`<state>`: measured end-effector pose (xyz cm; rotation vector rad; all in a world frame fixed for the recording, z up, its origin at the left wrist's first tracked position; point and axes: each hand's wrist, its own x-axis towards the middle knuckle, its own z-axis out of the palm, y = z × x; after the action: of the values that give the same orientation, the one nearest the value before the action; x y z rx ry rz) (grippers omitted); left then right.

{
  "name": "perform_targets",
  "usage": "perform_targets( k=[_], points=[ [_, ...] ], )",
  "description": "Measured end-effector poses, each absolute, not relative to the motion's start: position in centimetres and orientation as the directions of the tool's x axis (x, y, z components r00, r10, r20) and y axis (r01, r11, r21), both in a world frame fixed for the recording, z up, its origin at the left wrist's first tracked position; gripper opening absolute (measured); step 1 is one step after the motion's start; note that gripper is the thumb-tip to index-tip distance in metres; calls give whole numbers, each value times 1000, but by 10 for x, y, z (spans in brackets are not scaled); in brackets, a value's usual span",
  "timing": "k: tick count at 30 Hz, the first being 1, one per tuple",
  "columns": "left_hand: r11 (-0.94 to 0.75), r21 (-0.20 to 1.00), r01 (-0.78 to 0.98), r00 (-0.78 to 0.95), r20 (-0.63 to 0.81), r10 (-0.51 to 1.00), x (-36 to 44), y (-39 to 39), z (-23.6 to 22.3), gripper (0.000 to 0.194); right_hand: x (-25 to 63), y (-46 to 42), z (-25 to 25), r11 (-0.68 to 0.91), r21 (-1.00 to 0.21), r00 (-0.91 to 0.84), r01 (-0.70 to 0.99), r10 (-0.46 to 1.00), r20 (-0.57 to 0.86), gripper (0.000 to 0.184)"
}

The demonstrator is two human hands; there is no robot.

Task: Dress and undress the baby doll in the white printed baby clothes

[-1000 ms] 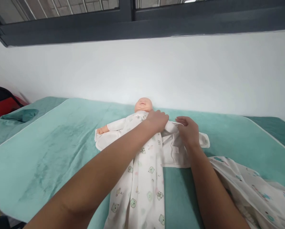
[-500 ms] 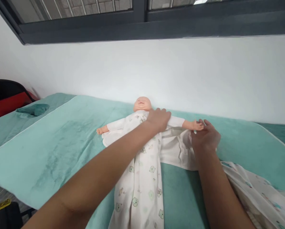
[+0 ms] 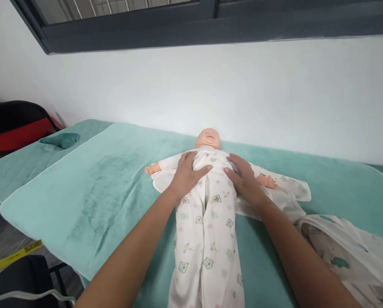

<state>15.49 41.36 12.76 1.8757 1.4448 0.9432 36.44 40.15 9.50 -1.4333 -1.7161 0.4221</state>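
A baby doll (image 3: pixel 208 138) lies on its back, head towards the wall and arms stretched out to both sides. Over its front is spread a white printed baby garment (image 3: pixel 207 239) with green bear faces and two long legs. My left hand (image 3: pixel 188 174) rests on the garment at the left of the doll's chest, fingers extended. On the other side my right hand (image 3: pixel 245 176) lies with thumb and fingers apart, touching the garment's edge by the doll's arm (image 3: pixel 267 181). White cloth (image 3: pixel 276 199) and a printed sleeve (image 3: pixel 292 183) spread out beneath that arm.
A teal padded cover (image 3: pixel 91 184) lies under the doll, against a white wall (image 3: pixel 178 94) below a dark window frame. More printed cloth (image 3: pixel 354 256) is bunched at the lower right. Black and red seats (image 3: pixel 21 128) stand at the left, a black chair (image 3: pixel 21 278) below.
My right hand has left the doll's hand and moved in to its chest. My left hand has gone from the doll's right-side shoulder to the chest's left side. The view has shifted slightly.
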Motion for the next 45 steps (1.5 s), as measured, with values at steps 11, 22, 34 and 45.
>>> perform_targets(
  k=[11, 22, 34, 45],
  points=[
    [-351, 624, 698, 152, 350, 924, 165, 413, 123, 54, 364, 405, 96, 257, -781, 73, 570, 931, 359, 33],
    [-328, 323, 888, 189, 393, 900, 158, 388, 119, 44, 359, 369, 95, 216, -831, 166, 513, 925, 343, 42],
    [-469, 244, 849, 361, 380, 852, 111, 348, 97, 31, 359, 324, 85, 108, -786, 121, 609, 966, 226, 49],
    [-245, 808, 535, 203, 158, 966, 97, 329, 81, 35, 354, 302, 90, 154, -840, -134, 521, 986, 98, 34]
  ],
)
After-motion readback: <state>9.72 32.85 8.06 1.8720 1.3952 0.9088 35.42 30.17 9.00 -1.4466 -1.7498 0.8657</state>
